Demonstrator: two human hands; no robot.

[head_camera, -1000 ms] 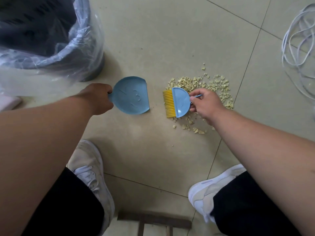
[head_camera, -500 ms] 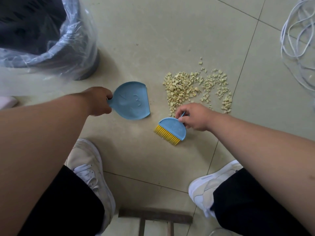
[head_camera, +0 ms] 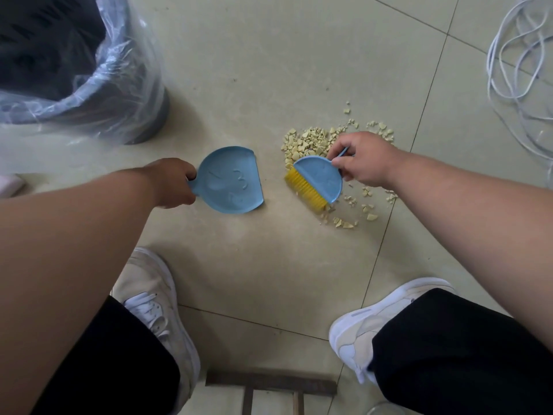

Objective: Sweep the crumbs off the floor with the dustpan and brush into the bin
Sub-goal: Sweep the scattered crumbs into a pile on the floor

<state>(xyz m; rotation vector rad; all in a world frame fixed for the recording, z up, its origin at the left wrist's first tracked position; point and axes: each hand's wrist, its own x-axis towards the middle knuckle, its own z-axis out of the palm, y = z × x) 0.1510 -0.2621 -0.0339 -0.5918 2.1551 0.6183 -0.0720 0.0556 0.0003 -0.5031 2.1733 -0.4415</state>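
Note:
A small blue dustpan (head_camera: 230,181) lies flat on the tiled floor, and my left hand (head_camera: 172,182) grips its handle at the left. Its straight edge faces right and nothing lies in it. My right hand (head_camera: 363,161) holds the thin handle of a blue brush (head_camera: 320,179) with yellow bristles (head_camera: 303,190) that point down-left onto the floor. Pale yellow crumbs (head_camera: 311,142) lie in a heap behind the brush, with looser crumbs (head_camera: 344,221) below my right hand. A dark bin (head_camera: 98,94) lined with a clear plastic bag stands at the upper left.
My two white shoes (head_camera: 155,298) (head_camera: 368,322) stand on the floor below the hands. A tangle of white cable (head_camera: 520,55) lies at the right edge. A dark wooden frame (head_camera: 269,384) sits at the bottom centre.
My right hand has carried the brush from below the crumb heap back up onto its left part, covering many crumbs. The dustpan and left hand have stayed in place.

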